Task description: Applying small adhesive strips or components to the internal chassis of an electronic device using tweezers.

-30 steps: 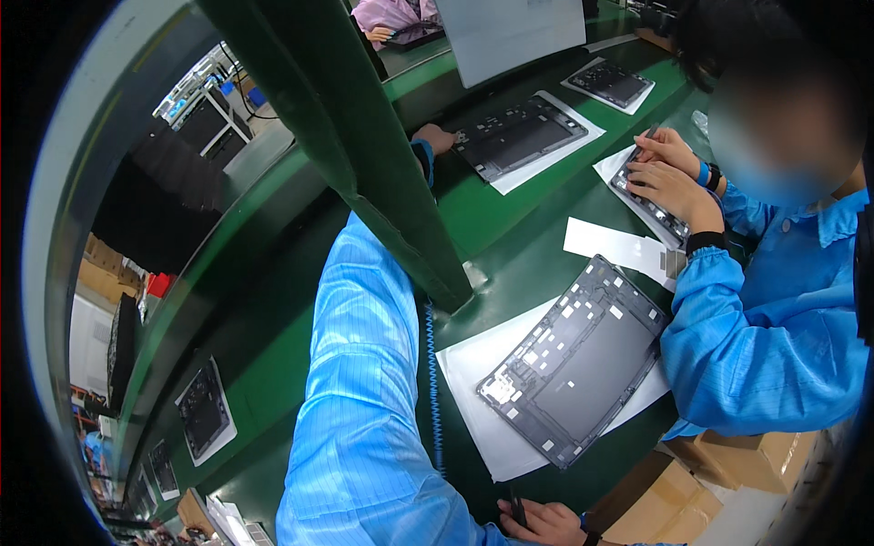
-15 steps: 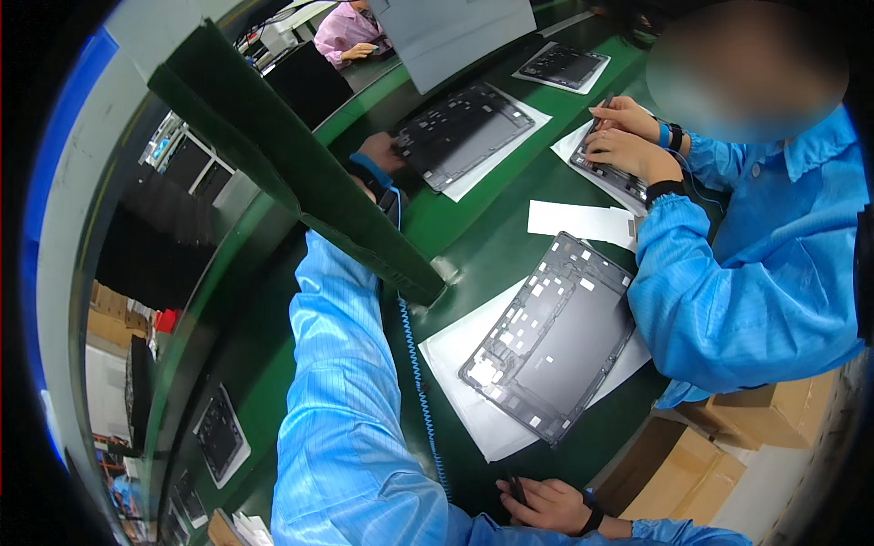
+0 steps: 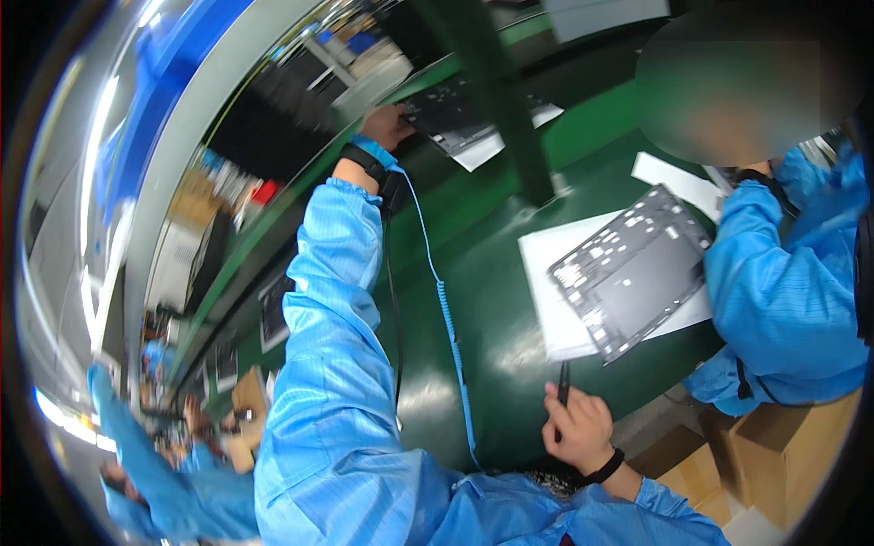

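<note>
My left hand (image 3: 390, 126) reaches far out at the upper left, its fingers closed on the near-left edge of a dark flat device cover (image 3: 446, 111). That cover lies over a white sheet (image 3: 476, 153), partly hidden behind a green post. Low in the picture, my right hand (image 3: 580, 423) is closed around a slim black tool (image 3: 564, 382), its tip pointing up; the exact kind cannot be made out. Just beyond the tool, another dark cover (image 3: 642, 273) with many small white pads rests tilted across a white sheet (image 3: 543, 309) on the green table.
The green post (image 3: 496, 91) rises between me and the far cover. A blue coiled cord (image 3: 452, 341) runs down from my left wrist. On the right sits a co-worker in a blue smock (image 3: 778, 273), near a white strip (image 3: 678, 185). Cardboard boxes (image 3: 774, 455) stand below.
The view has swung left. My left hand and the far cover have shifted left relative to the post, which now crosses the cover. My right hand has come up closer to the near sheet.
</note>
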`<control>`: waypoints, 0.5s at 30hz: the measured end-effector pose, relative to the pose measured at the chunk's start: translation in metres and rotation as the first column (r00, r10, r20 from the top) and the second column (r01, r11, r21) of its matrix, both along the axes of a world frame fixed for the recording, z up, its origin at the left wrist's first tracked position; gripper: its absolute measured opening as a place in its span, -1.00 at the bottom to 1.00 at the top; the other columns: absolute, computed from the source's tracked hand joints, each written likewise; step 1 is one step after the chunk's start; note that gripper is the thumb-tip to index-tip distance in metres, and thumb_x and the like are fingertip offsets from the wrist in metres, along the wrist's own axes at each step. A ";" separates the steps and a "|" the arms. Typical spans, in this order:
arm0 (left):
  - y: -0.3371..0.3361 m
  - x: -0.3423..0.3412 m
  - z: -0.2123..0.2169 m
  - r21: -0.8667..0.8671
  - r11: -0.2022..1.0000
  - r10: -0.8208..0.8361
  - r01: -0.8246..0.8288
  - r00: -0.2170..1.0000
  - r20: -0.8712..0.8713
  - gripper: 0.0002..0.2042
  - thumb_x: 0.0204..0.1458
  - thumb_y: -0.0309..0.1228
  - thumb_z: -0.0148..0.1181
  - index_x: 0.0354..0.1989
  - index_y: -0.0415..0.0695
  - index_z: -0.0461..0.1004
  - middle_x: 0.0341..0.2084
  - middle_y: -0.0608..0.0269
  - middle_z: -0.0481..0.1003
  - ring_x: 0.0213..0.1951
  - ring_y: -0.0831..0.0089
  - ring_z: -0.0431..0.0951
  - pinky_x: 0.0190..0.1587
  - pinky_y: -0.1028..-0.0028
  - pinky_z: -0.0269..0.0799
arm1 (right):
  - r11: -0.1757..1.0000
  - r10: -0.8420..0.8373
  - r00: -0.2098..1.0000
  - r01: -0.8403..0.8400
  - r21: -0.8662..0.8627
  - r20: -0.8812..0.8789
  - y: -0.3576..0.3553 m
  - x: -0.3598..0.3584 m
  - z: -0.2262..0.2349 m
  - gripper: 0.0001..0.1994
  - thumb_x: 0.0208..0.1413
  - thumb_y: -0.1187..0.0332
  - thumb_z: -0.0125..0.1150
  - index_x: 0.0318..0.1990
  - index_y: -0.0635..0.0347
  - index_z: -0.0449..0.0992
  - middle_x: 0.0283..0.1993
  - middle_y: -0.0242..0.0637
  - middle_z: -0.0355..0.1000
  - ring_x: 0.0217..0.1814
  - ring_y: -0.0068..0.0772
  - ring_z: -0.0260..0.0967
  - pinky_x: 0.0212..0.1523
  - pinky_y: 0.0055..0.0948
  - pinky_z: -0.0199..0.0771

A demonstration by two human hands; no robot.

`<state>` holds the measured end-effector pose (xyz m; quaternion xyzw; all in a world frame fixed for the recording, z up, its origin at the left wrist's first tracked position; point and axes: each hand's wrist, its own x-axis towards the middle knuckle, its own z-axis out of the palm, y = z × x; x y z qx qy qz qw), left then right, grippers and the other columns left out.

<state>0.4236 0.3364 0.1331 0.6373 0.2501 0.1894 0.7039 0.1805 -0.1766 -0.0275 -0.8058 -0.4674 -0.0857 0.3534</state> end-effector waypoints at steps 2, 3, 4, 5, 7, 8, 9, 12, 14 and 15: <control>0.015 -0.070 0.023 0.137 0.972 0.211 -0.192 0.967 -0.146 -0.83 0.28 -0.45 0.01 -0.14 -0.21 0.52 -0.22 0.11 0.58 -0.16 0.24 0.60 -0.09 0.26 0.56 | 1.000 -0.006 1.000 0.006 0.018 -0.008 0.002 -0.001 -0.001 -0.63 -0.14 0.41 0.23 -0.07 0.15 0.56 0.05 -0.28 0.54 0.07 -0.27 0.45 -0.12 -0.28 0.36; 0.014 -0.109 0.038 0.205 0.935 0.328 -0.290 0.927 -0.180 -0.84 0.29 -0.46 -0.02 -0.16 -0.20 0.51 -0.23 0.15 0.58 -0.19 0.30 0.60 -0.09 0.23 0.56 | 1.000 0.003 1.000 -0.003 0.022 -0.013 0.002 -0.002 0.000 -0.64 -0.13 0.42 0.22 -0.08 0.15 0.56 0.05 -0.27 0.54 0.08 -0.25 0.45 -0.11 -0.27 0.35; 0.019 -0.158 0.046 0.252 0.946 0.242 -0.205 0.962 -0.125 -0.83 0.30 -0.48 -0.05 -0.17 -0.19 0.51 -0.21 0.18 0.58 -0.24 0.32 0.62 -0.20 0.27 0.61 | 1.000 0.006 1.000 -0.006 0.025 -0.019 0.003 -0.003 -0.001 -0.65 -0.13 0.43 0.22 -0.09 0.15 0.56 0.06 -0.27 0.54 0.08 -0.23 0.45 -0.10 -0.26 0.35; 0.020 -0.194 0.055 0.278 0.910 0.358 -0.306 0.920 -0.161 -0.84 0.30 -0.49 -0.05 -0.15 -0.20 0.49 -0.21 0.16 0.58 -0.26 0.32 0.63 -0.25 0.30 0.63 | 0.999 0.008 1.000 -0.009 0.046 0.005 0.004 -0.003 -0.003 -0.68 -0.11 0.46 0.21 -0.12 0.16 0.56 0.06 -0.27 0.54 0.08 -0.20 0.45 -0.10 -0.27 0.36; 0.011 -0.265 0.067 0.211 0.861 0.492 -0.462 0.862 -0.121 -0.84 0.32 -0.49 -0.07 -0.08 -0.26 0.43 -0.21 0.10 0.58 -0.28 0.28 0.66 -0.31 0.35 0.69 | 0.999 -0.004 1.000 0.003 0.039 0.023 0.002 -0.006 -0.003 -0.73 -0.08 0.47 0.20 -0.16 0.17 0.56 0.05 -0.24 0.55 0.06 -0.14 0.44 -0.07 -0.22 0.37; 0.014 -0.310 0.066 0.180 0.887 0.446 -0.425 0.890 -0.096 -0.85 0.34 -0.47 -0.07 -0.07 -0.28 0.39 -0.19 0.05 0.57 -0.21 0.25 0.66 -0.17 0.26 0.69 | 0.999 -0.002 0.999 0.001 0.044 0.040 0.002 -0.007 -0.003 -0.75 -0.08 0.48 0.19 -0.17 0.17 0.56 0.04 -0.23 0.56 0.05 -0.11 0.44 -0.06 -0.20 0.37; -0.001 -0.343 0.068 0.190 0.876 0.467 -0.443 0.878 -0.103 -0.85 0.34 -0.47 -0.06 -0.08 -0.29 0.39 -0.18 0.04 0.56 -0.19 0.25 0.65 -0.12 0.24 0.68 | 0.998 -0.001 0.999 -0.002 0.064 0.044 0.000 -0.009 -0.002 -0.75 -0.06 0.49 0.19 -0.16 0.17 0.56 0.02 -0.22 0.56 0.05 -0.10 0.44 -0.04 -0.19 0.37; -0.039 -0.441 0.046 0.118 0.877 0.476 -0.466 0.876 -0.073 -0.85 0.32 -0.47 -0.01 -0.06 -0.29 0.38 -0.15 0.08 0.55 -0.15 0.19 0.63 -0.14 0.16 0.65 | 0.991 0.068 0.996 -0.062 0.123 -0.049 0.009 -0.005 0.003 -0.77 0.01 0.57 0.17 -0.13 0.22 0.56 0.02 -0.15 0.56 0.05 -0.03 0.43 0.02 -0.15 0.38; -0.081 -0.488 0.030 0.069 0.886 0.463 -0.459 0.885 -0.051 -0.84 0.31 -0.48 -0.01 -0.04 -0.30 0.37 -0.12 0.07 0.54 -0.13 0.19 0.63 -0.10 0.13 0.65 | 0.978 0.102 0.951 -0.044 0.202 -0.290 0.011 -0.015 0.017 -0.73 0.05 0.62 0.13 -0.07 0.28 0.53 0.10 -0.09 0.52 0.06 -0.01 0.43 0.08 -0.17 0.38; -0.096 -0.514 0.019 0.016 0.897 0.441 -0.441 0.895 -0.066 -0.83 0.31 -0.48 0.00 -0.03 -0.29 0.38 -0.09 0.09 0.53 -0.09 0.22 0.61 -0.01 0.13 0.62 | 0.971 0.142 0.951 -0.080 0.225 -0.275 0.014 -0.018 0.025 -0.70 0.07 0.63 0.12 -0.01 0.29 0.50 0.15 -0.07 0.49 0.08 0.00 0.43 0.11 -0.19 0.38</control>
